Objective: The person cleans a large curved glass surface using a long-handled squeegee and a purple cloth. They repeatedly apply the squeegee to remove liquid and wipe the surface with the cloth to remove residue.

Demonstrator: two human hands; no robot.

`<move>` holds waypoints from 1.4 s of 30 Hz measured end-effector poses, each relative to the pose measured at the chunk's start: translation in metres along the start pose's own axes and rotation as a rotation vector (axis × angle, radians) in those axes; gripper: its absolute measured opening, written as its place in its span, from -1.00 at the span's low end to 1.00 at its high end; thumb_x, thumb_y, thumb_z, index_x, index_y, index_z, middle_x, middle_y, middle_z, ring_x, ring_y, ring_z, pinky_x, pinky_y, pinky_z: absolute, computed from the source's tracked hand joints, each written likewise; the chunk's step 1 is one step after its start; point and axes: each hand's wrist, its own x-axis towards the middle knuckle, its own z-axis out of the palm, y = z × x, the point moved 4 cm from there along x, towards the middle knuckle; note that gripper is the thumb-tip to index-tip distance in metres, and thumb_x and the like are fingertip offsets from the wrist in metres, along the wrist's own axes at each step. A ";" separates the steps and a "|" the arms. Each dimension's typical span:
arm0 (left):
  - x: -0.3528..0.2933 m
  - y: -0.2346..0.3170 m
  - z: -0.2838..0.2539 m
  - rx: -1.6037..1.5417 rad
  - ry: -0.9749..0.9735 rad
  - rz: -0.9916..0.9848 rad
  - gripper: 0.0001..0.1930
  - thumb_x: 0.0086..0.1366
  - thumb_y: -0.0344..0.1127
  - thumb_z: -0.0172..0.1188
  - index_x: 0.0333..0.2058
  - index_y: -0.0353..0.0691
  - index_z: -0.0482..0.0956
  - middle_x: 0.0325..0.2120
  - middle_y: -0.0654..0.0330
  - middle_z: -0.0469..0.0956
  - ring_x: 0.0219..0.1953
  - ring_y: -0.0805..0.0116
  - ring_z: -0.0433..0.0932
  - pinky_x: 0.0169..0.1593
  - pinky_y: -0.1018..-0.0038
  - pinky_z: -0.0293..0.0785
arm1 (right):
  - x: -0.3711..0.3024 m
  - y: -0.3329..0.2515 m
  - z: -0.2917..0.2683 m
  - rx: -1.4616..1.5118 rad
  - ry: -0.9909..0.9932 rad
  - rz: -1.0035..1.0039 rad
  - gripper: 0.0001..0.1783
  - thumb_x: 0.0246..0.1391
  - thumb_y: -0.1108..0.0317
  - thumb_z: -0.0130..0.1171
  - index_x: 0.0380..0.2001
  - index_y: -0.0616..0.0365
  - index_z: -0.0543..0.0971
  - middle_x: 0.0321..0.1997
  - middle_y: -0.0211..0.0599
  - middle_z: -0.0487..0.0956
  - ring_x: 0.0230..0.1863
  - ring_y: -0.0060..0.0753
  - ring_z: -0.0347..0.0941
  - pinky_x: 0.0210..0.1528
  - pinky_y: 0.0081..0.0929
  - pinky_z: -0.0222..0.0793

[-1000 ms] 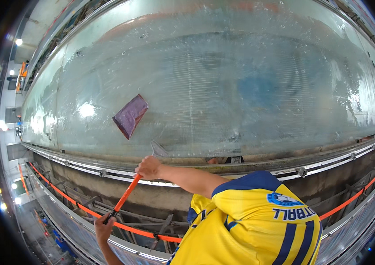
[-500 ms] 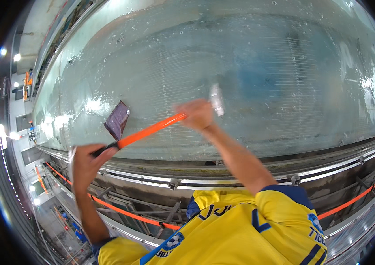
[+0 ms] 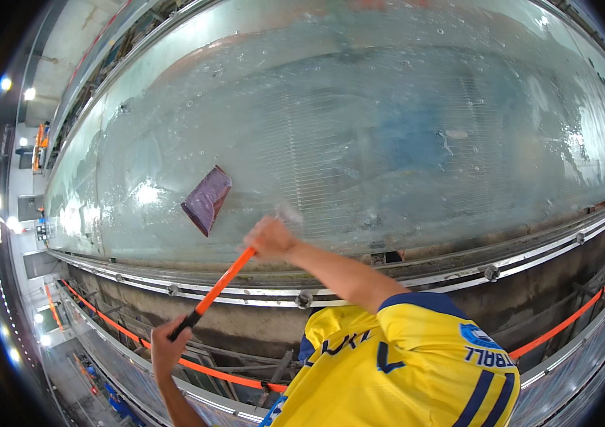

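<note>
A long tool with an orange handle (image 3: 224, 281) and a black grip slants from lower left to upper right in front of me. My left hand (image 3: 169, 343) is closed around the black grip end, low and near my body. Closer to the tool's other end, my right hand (image 3: 270, 238) grips the orange shaft. Beyond it the pale metallic head (image 3: 288, 212) is smeared by motion, so its shape cannot be told. Both hands are at the near edge of a wide, wet, ice-like slab (image 3: 359, 185). A purplish-brown four-sided piece (image 3: 206, 201) lies on the slab, left of my right hand and apart from it.
Metal rails (image 3: 416, 285) with round fittings run along the slab's near side. Below them is a gap with metal framing, crossed by an orange strip (image 3: 231, 373). Fine parallel lines and a small pale fragment (image 3: 455, 134) mark the slab. Bright lamps stand out at the far left.
Both hands have moved toward my body with the tool, the right hand also leftward. The tool's head has come down and left, nearer the slab's near edge. The view has shifted slightly.
</note>
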 end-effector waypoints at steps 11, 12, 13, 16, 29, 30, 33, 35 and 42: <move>0.059 0.175 0.059 0.192 0.071 0.550 -0.69 0.19 -0.43 0.37 -0.10 -0.45 0.65 -0.66 0.09 0.53 -0.56 0.66 0.42 -0.49 0.56 0.30 | -0.022 0.109 -0.121 -0.333 0.299 0.168 -0.61 0.01 0.16 0.28 -0.83 -0.22 0.42 -0.85 -0.56 0.32 -0.79 -0.41 0.23 -0.65 -0.34 0.19; 0.051 0.178 0.054 0.301 0.054 0.536 -0.69 0.18 -0.42 0.39 -0.11 -0.43 0.68 -0.61 0.06 0.61 -0.53 0.66 0.45 -0.46 0.58 0.34 | -0.019 0.106 -0.116 -0.286 0.310 0.152 -0.60 0.01 0.17 0.28 -0.84 -0.22 0.41 -0.85 -0.55 0.31 -0.79 -0.41 0.23 -0.65 -0.36 0.19; 0.048 0.166 0.041 0.261 0.057 0.442 -0.69 0.18 -0.41 0.39 -0.11 -0.41 0.68 -0.60 0.07 0.62 -0.53 0.66 0.47 -0.45 0.58 0.36 | -0.013 0.105 -0.111 -0.246 0.323 0.134 -0.58 0.01 0.18 0.28 -0.85 -0.21 0.40 -0.85 -0.54 0.31 -0.79 -0.40 0.23 -0.64 -0.37 0.19; 0.037 0.148 0.018 0.187 0.066 0.267 -0.69 0.18 -0.38 0.41 -0.11 -0.37 0.70 -0.56 0.08 0.66 -0.51 0.65 0.50 -0.41 0.60 0.41 | 0.003 0.070 -0.087 -0.199 0.381 0.139 -0.61 0.01 0.14 0.28 -0.81 -0.20 0.41 -0.82 -0.50 0.35 -0.77 -0.35 0.26 -0.63 -0.35 0.25; 0.093 0.101 0.065 0.009 -0.066 0.285 -0.66 0.21 -0.26 0.42 -0.10 -0.32 0.71 -0.59 0.22 0.62 -0.54 0.62 0.43 -0.47 0.54 0.35 | -0.067 0.117 -0.098 -0.418 0.263 0.118 -0.63 -0.05 -0.19 0.25 -0.69 -0.31 0.41 -0.72 -0.63 0.37 -0.68 -0.49 0.33 -0.63 -0.37 0.19; 0.088 0.067 0.027 0.141 0.019 0.267 -0.68 0.20 -0.28 0.41 -0.12 -0.34 0.72 -0.59 0.28 0.59 -0.55 0.63 0.42 -0.48 0.58 0.33 | -0.052 0.091 -0.037 -0.341 -0.162 0.232 -0.87 -0.05 0.02 0.31 -0.40 -0.36 0.63 -0.61 -0.53 0.53 -0.56 -0.42 0.50 -0.50 -0.37 0.39; 0.046 -0.065 -0.072 0.109 0.159 0.053 -0.73 0.24 -0.32 0.35 -0.19 -0.43 0.71 -0.57 0.30 0.58 -0.50 0.61 0.43 -0.43 0.59 0.33 | 0.022 -0.033 0.061 0.044 -0.093 0.136 -0.70 0.10 -0.03 0.19 -0.59 -0.15 0.56 -0.60 -0.38 0.55 -0.53 -0.15 0.53 -0.48 -0.16 0.41; 0.031 -0.123 -0.109 0.125 0.198 0.009 -0.74 0.24 -0.35 0.34 -0.19 -0.45 0.71 -0.56 0.31 0.57 -0.48 0.60 0.44 -0.40 0.59 0.35 | 0.039 -0.074 0.107 0.140 -0.174 0.114 -0.66 0.16 -0.02 0.17 -0.59 -0.12 0.58 -0.62 -0.34 0.58 -0.52 -0.11 0.57 -0.47 -0.15 0.43; 0.031 -0.092 -0.101 0.131 0.201 -0.003 -0.77 0.12 -0.48 0.41 -0.23 -0.46 0.72 -0.52 0.26 0.64 -0.49 0.58 0.49 -0.37 0.58 0.40 | -0.002 -0.062 0.078 0.200 -0.451 0.316 -0.73 0.11 -0.02 0.21 -0.44 -0.11 0.67 -0.58 -0.35 0.63 -0.50 -0.16 0.61 -0.43 -0.18 0.46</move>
